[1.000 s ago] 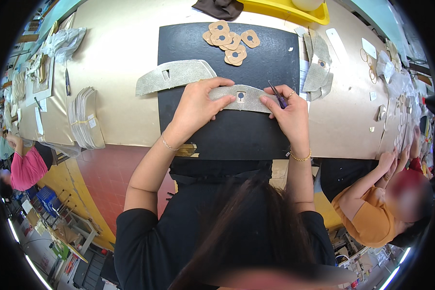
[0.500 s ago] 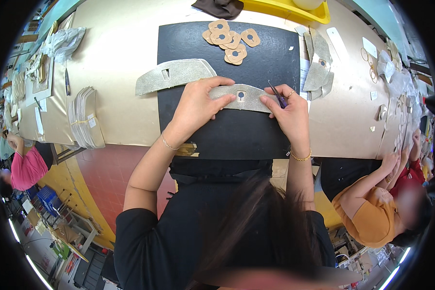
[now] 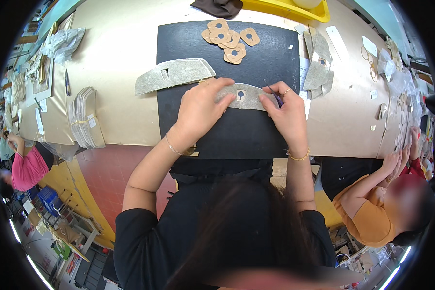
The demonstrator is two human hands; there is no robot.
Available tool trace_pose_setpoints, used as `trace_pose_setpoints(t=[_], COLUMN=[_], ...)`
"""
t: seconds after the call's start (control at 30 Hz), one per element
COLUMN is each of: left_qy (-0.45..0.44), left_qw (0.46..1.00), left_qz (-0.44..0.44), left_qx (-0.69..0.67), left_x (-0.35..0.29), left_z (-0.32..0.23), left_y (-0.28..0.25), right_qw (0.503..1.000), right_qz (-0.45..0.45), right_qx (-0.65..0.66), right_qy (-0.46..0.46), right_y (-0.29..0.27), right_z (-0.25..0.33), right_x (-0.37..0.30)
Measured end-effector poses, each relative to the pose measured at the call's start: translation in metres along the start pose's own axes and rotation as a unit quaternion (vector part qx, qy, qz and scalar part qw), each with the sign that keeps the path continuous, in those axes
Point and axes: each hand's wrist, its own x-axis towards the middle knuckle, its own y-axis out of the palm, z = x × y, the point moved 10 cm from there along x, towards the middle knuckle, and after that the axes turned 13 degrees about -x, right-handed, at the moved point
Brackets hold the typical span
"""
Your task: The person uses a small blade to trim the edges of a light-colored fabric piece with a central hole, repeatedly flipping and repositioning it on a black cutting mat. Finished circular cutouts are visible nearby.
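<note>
Over the black mat (image 3: 246, 140), a curved grey textured piece (image 3: 252, 100) is held at its two ends. My left hand (image 3: 200, 108) pinches its left end between thumb and fingers. At the other end, my right hand (image 3: 287, 111) pinches it too, with a slim dark tool with a purple handle (image 3: 279, 100) tucked in the same fingers. A keyhole-shaped cut in a small tan patch (image 3: 240, 95) shows in the piece's middle. Just beyond my left hand lie stacked grey curved pieces (image 3: 183, 71) with a rectangular slot.
Several tan rounded patches (image 3: 234, 51) lie at the mat's far side. More grey pieces (image 3: 319, 63) rest to the right, and a bundled stack (image 3: 86, 118) to the left. A yellow tray (image 3: 295, 9) stands at the back. A person in an orange top (image 3: 367, 212) sits at the right.
My left hand has turned slightly, with its fingers more raised over the piece. The tool in my right hand has tilted, so less of it shows. The grey piece has barely shifted.
</note>
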Motion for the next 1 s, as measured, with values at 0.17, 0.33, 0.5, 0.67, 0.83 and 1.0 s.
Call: trace_pose_setpoints(t=[0.17, 0.33, 0.5, 0.67, 0.83, 1.0], left_qy=[-0.004, 0.211, 0.291, 0.274, 0.244, 0.226], left_qw=[0.992, 0.95, 0.94, 0.939, 0.943, 0.957], left_qz=[-0.031, -0.093, 0.045, 0.097, 0.103, 0.122], left_qx=[0.126, 0.209, 0.174, 0.182, 0.203, 0.134], left_x=[-0.013, -0.028, -0.033, -0.033, -0.035, -0.032], left_z=[-0.011, -0.042, -0.038, -0.033, -0.033, -0.035], left_y=[0.0, 0.004, 0.03, 0.033, 0.034, 0.026], right_qw=[0.999, 0.998, 0.999, 0.998, 0.995, 0.998], right_qz=[-0.004, 0.0, -0.008, -0.016, 0.066, 0.06], right_qx=[-0.044, -0.052, -0.039, -0.056, 0.031, -0.037], right_qy=[-0.023, -0.024, -0.034, -0.04, 0.075, -0.003], right_y=[-0.003, -0.003, -0.004, -0.005, 0.005, -0.006], right_z=[0.008, 0.01, 0.012, 0.012, -0.009, 0.001], right_x=[0.001, 0.002, 0.002, 0.002, 0.0, 0.003])
